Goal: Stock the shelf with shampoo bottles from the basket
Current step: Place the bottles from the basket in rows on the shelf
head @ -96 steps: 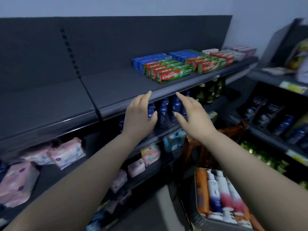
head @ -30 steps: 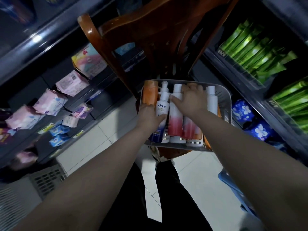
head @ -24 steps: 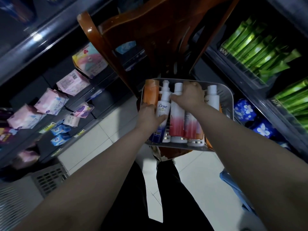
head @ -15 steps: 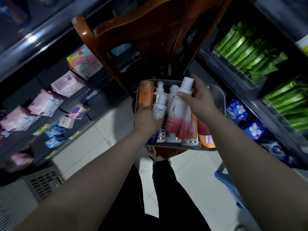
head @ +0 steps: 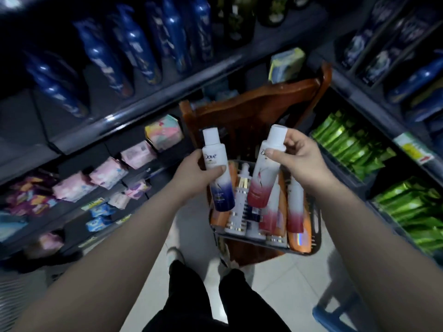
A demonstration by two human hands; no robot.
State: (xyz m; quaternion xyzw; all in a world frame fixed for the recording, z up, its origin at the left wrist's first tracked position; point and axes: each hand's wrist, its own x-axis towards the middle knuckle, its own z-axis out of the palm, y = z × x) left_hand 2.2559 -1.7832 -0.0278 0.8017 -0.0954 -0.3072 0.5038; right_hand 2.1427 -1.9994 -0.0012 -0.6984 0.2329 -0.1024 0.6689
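Left hand point(head: 194, 173): curled round the middle of a blue-bottomed bottle point(head: 217, 173), with the thumb across the front just under the word "Dove".
Blue-bottomed bottle: white at the top and dark blue at the base. It is held cap up and leans slightly, above the left end of the basket point(head: 316, 226).
Right hand point(head: 304, 161): grips a pink-bottomed bottle point(head: 263, 178) high up – thumb on the front just below the white cap, fingers wrapped behind.
Pink-bottomed bottle: cap up and tilted a little to the right. Its lower end hangs over the bottles still in the basket.
Basket: dark, with slotted walls. It sits on a brown wooden chair point(head: 251, 104) between the two shelving units.
Basket contents: bottles lying side by side – orange ones point(head: 302, 240) at both edges, a white pump bottle point(head: 242, 188) and pink-and-white ones point(head: 295, 207) between them.
Shelf point(head: 143, 106): up on the left, it carries a row of dark blue bottles point(head: 134, 44) that looks blurred.
Lower left shelves: pink and pastel soft packs point(head: 107, 173).
Right shelves: green packs point(head: 347, 144) in rows.
Floor point(head: 275, 283): pale tiles. The person's black trouser legs point(head: 191, 295) are at bottom centre.
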